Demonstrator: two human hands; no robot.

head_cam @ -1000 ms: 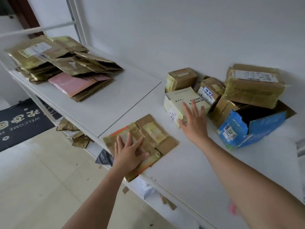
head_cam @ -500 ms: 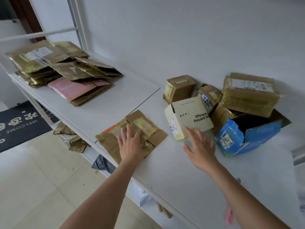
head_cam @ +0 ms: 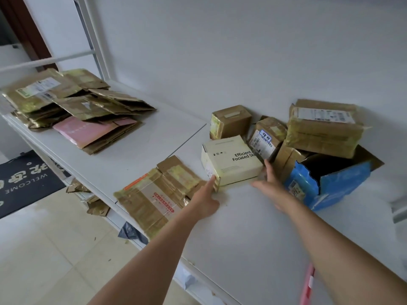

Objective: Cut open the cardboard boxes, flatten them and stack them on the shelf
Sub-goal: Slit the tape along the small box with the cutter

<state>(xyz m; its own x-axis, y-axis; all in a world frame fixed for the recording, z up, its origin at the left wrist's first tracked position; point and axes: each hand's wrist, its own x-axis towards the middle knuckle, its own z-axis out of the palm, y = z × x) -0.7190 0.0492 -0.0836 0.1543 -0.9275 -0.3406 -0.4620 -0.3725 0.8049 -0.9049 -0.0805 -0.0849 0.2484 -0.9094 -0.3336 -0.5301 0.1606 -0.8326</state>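
Roughly midway, judging by the shelf (head_cam: 136, 155): a stack of flattened boxes (head_cam: 72, 108) is piled at the far left end, w/ a pink sheet among the brown ones, & one more flattened box (head_cam: 154, 194) lies alone near the front edge, not yet added to the stack. Still to be cut & flattened: the cream box (head_cam: 231, 161), now being handled, plus approx. four brown taped boxes (head_cam: 323, 126) heaped against the wall at right, & a torn-open blue box (head_cam: 330, 183) in front of them, not yet flat. More cardboard scraps (head_cam: 94, 205) can be seen on a lower level; their state can't be told.

Hand pose: both arms are stretched fwd over the shelf. The left hand (head_cam: 206, 200) is laid at the cream box's near left corner, fingers straight & together, tips touching the corner, nothing gripped. The right hand (head_cam: 272, 183) is set against the box's right side, fingers (head_cam: 267, 167) spread fairly wide & reaching up along that face, thumb pointed left along the bottom edge. The box is thus bracketed btwn the two hands, resting on the shelf just right of the lone flattened box. No cutter is seen in either hand.
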